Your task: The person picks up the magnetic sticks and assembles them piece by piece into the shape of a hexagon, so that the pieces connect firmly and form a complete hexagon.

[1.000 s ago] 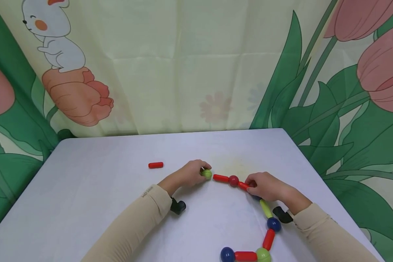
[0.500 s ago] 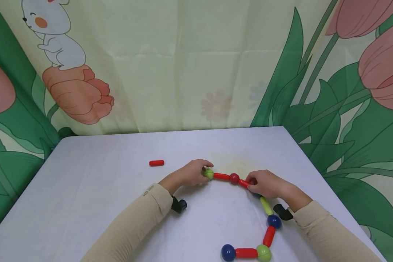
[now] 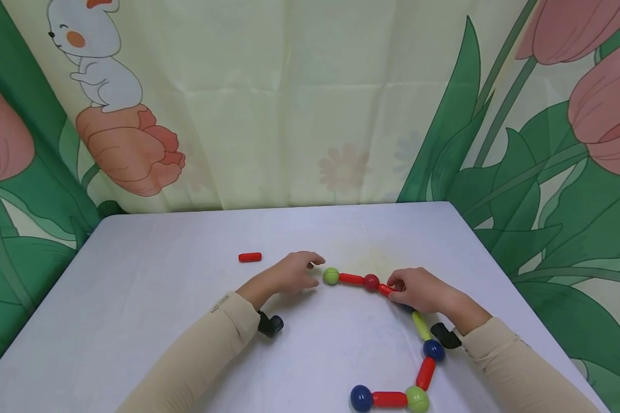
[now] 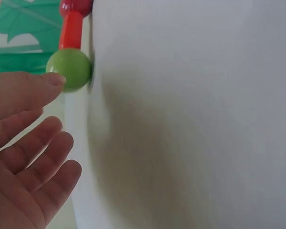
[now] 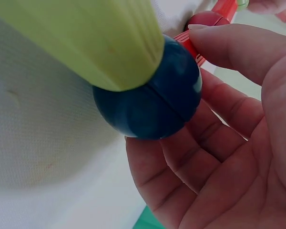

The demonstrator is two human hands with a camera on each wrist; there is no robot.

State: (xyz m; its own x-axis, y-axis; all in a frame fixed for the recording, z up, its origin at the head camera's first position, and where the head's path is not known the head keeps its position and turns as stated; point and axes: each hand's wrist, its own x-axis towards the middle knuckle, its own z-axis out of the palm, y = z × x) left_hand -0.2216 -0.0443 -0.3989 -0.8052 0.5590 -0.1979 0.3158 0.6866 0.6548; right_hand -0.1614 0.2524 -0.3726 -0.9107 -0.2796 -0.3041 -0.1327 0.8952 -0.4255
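A curved chain of toy balls and rods lies on the white table. Its far end is a light green ball (image 3: 331, 276), joined to a red rod (image 3: 351, 279) and a dark red ball (image 3: 371, 282). My left hand (image 3: 288, 273) is just left of the green ball, apart from it, fingers spread and holding nothing. With thumb and fingers my right hand (image 3: 425, 291) pinches the red rod (image 3: 385, 289) beyond the dark red ball. Its fingers also lie against a dark blue ball (image 5: 148, 109), mostly hidden in the head view. A yellow-green rod (image 3: 421, 326) joins that ball.
Nearer me the chain runs through a blue ball (image 3: 434, 350), a red rod (image 3: 425, 373), a green ball (image 3: 417, 399) and another red rod (image 3: 390, 399) to a blue ball (image 3: 361, 398). One loose red rod (image 3: 250, 257) lies at the back left.
The green ball, earlier held by my left hand apart from the chain, now meets the red rod's end. My left hand has let go and drawn back left. My right hand keeps its place.
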